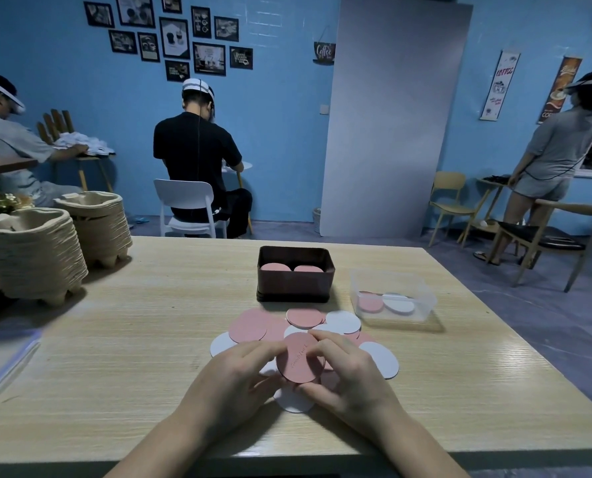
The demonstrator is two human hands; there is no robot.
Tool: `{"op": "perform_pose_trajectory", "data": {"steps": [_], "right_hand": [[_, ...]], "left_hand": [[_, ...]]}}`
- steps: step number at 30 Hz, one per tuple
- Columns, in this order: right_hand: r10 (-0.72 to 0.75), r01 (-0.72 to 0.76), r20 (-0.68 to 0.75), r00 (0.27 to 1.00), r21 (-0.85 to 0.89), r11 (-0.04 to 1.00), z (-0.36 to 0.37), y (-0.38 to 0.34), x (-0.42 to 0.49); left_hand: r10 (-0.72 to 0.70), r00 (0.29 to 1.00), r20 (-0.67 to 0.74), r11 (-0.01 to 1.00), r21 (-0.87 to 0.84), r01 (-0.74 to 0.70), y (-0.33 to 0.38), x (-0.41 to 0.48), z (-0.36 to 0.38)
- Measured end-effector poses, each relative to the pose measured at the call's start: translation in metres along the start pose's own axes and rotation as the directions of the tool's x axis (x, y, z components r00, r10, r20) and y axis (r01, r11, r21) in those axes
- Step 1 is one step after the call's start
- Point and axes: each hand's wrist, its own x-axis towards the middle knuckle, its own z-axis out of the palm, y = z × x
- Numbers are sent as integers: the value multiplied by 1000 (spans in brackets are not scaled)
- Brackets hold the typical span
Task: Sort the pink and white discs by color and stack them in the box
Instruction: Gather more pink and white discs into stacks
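Both hands grip a small stack of pink discs [299, 358], tilted up just above the table. My left hand [234, 376] holds its left edge and my right hand [344, 369] pinches its top and right edge. Around and under the hands lies a loose pile of pink discs [248, 326] and white discs [379, 358]. Behind the pile stands a dark brown box [294, 282] with two pink stacks side by side inside. To its right a clear plastic tub [393, 300] holds a pink disc and a white disc.
The wooden table [142, 339] carries two tall stacks of pulp egg trays [32, 251] at its left edge. Beyond the table, people sit or stand at other tables, with chairs [187, 208] around them.
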Motion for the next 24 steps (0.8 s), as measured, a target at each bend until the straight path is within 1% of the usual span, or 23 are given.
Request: {"op": "perform_pose_trajectory", "data": {"steps": [3, 7, 12, 14, 19, 24], "right_hand": [[3, -3, 25, 1000, -22, 1000, 3, 1, 0], [-7, 9, 37, 999, -57, 998, 3, -1, 0], [-5, 8, 42, 999, -66, 998, 1, -1, 3], [0, 3, 45, 999, -82, 997, 0, 1, 5], [-3, 15, 58, 998, -207, 978, -5, 5, 24], [20, -5, 79, 997, -181, 984, -7, 19, 59]], "left_hand": [[5, 1000, 16, 999, 36, -6, 0, -1, 1], [-24, 999, 45, 997, 71, 21, 0, -1, 0], [-74, 995, 73, 996, 59, 69, 2, 1, -1], [-60, 995, 79, 997, 57, 56, 0, 5, -1], [-6, 996, 93, 997, 71, 0, -11, 25, -6], [29, 998, 59, 995, 95, -35, -26, 58, -12]]}}
